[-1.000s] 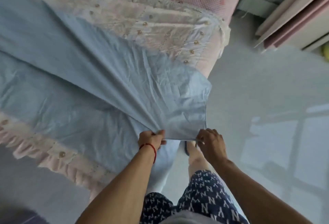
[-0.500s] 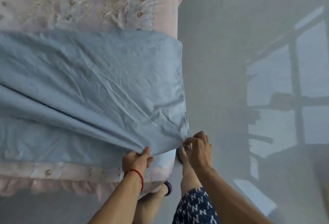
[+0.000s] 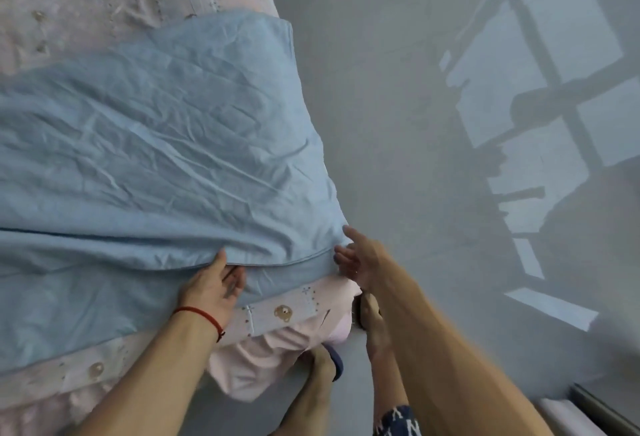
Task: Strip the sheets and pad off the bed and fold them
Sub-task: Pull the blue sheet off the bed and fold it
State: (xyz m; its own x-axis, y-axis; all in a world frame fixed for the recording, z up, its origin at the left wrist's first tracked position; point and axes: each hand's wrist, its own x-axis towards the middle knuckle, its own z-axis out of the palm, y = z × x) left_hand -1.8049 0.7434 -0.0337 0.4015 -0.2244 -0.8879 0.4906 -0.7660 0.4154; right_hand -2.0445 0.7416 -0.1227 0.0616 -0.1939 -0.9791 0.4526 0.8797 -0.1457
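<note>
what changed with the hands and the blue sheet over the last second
Both hands have let go of the blue sheet's near edge, which they had pinched and held up. The folded layer now lies down on the bed. The left hand rests flat and open at the fold edge; the right hand is open at the sheet's corner. The pink bedding under it stayed in place, and the person's spot at the bed corner looks unchanged.

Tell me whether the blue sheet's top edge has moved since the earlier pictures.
Yes. The blue sheet, whose folded-over edge was held up off the bed, now lies on its lower layer near the pink bedding at the bed's corner.
</note>
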